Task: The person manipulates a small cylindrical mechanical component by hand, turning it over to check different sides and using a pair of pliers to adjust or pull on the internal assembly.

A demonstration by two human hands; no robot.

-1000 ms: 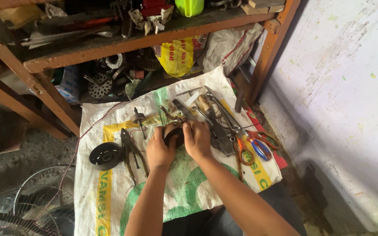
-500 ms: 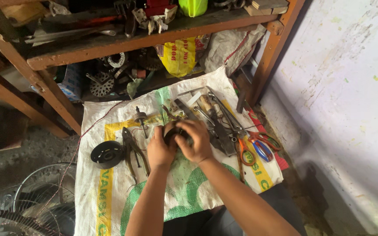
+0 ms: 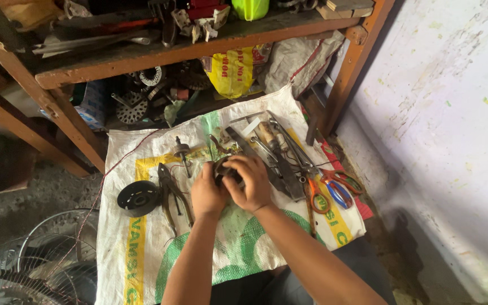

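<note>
From the head view, the left hand point(image 3: 207, 195) and right hand point(image 3: 251, 182) both clench one small dark round metal part point(image 3: 223, 169), held up just above the white woven sack point(image 3: 142, 254). It could slip out and drop among the grey metal pliers point(image 3: 171, 195) just left of the grip.

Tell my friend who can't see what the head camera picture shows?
Two hands, left hand and right hand, together grip a small dark round part over a white woven sack. Pliers, a black round cap and scissors lie on it.
</note>
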